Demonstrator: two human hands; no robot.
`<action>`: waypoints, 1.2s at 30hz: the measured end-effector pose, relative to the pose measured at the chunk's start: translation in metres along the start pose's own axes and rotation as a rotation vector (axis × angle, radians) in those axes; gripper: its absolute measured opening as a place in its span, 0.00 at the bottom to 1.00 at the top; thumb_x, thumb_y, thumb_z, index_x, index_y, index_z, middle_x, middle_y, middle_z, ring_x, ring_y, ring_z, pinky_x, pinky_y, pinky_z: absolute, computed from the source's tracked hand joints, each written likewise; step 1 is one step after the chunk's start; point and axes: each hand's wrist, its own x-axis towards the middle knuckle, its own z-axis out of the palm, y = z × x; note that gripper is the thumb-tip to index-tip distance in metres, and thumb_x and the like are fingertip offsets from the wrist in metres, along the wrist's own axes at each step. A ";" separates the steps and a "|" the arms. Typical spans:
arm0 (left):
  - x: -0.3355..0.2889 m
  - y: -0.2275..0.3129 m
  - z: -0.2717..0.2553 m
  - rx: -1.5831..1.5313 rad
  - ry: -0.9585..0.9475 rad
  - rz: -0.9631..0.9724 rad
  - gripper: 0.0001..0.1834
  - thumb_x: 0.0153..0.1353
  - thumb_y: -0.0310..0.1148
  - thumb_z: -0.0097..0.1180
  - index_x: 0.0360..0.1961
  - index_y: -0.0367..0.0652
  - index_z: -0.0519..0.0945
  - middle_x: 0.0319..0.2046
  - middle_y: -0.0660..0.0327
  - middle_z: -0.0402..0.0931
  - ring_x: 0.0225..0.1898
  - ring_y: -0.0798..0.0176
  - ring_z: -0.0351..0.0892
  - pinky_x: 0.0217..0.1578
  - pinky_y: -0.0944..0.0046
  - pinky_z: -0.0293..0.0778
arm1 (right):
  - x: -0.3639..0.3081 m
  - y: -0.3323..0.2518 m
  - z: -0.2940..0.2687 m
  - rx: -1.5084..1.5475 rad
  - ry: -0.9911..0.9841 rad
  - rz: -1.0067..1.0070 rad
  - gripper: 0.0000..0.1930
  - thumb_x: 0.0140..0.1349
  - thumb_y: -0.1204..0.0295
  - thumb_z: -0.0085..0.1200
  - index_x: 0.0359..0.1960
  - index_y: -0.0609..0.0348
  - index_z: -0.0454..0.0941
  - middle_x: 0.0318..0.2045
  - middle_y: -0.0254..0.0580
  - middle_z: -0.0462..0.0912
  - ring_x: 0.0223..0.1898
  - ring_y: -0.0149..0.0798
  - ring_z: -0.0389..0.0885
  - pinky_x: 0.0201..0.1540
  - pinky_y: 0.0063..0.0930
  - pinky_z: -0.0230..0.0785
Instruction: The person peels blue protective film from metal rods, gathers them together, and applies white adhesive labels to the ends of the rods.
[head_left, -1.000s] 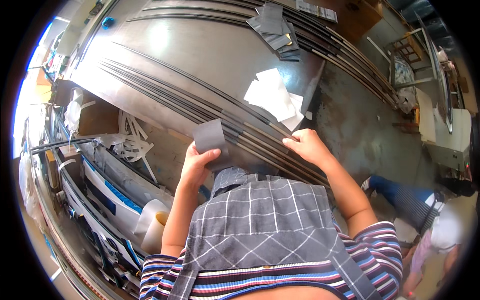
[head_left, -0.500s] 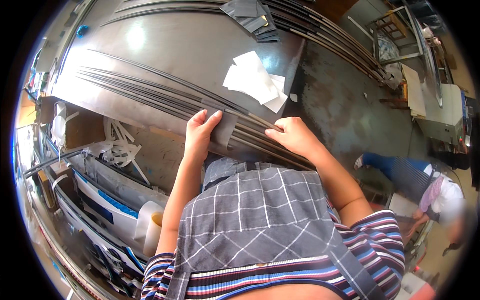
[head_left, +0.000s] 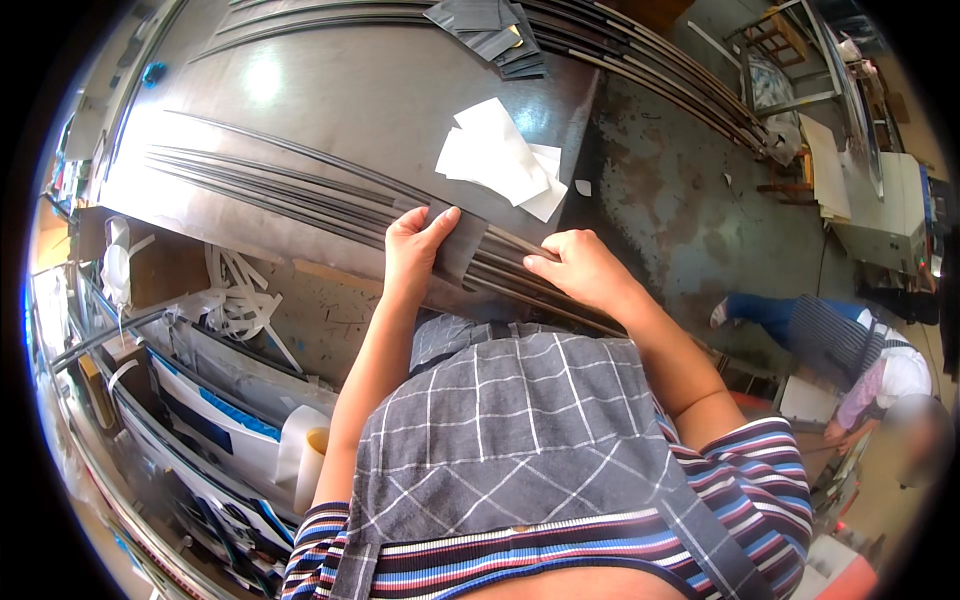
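Note:
Long thin dark strips [head_left: 290, 188] run across the metal table and pass under both of my hands near its front edge. A dark grey sheet [head_left: 463, 246] lies across the strips, apparently folded around them. My left hand [head_left: 412, 252] pinches this sheet and the strips at the sheet's left side, thumb on top. To the right, my right hand [head_left: 590, 268] is closed on the strips' right part, thumb above and the other fingers partly hidden. White paper pieces [head_left: 500, 160] lie loosely stacked beyond my hands.
Dark grey sheets [head_left: 490, 38] lie on more long strips [head_left: 650, 62] at the table's far side. A rack of boards and rolls [head_left: 215, 400] stands at my left, with white strip scraps [head_left: 243, 300] beyond it. Another person [head_left: 850, 345] bends over at the right.
My left hand and the grey sheet have shifted slightly right along the strips, closer to my right hand. The right hand keeps its hold. The person at the right has moved a little.

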 end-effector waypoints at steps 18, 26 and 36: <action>0.001 -0.003 0.000 0.160 0.055 0.006 0.14 0.54 0.37 0.67 0.29 0.37 0.80 0.25 0.67 0.79 0.25 0.76 0.72 0.26 0.72 0.68 | -0.001 -0.002 0.002 -0.032 -0.021 0.050 0.18 0.57 0.60 0.57 0.23 0.68 0.77 0.21 0.60 0.76 0.26 0.56 0.79 0.31 0.41 0.70; 0.018 0.022 0.035 1.063 0.368 1.025 0.14 0.49 0.35 0.65 0.33 0.42 0.74 0.33 0.57 0.73 0.41 0.54 0.72 0.45 0.58 0.66 | -0.005 0.002 0.011 -0.021 0.058 0.006 0.18 0.56 0.61 0.57 0.23 0.68 0.76 0.22 0.61 0.77 0.27 0.60 0.78 0.31 0.43 0.70; 0.011 0.029 0.041 0.749 0.229 0.984 0.14 0.55 0.21 0.53 0.43 0.41 0.77 0.46 0.55 0.77 0.50 0.56 0.74 0.52 0.58 0.66 | -0.016 0.004 0.029 0.018 0.217 0.025 0.12 0.57 0.67 0.58 0.25 0.67 0.76 0.21 0.55 0.78 0.23 0.52 0.77 0.28 0.38 0.67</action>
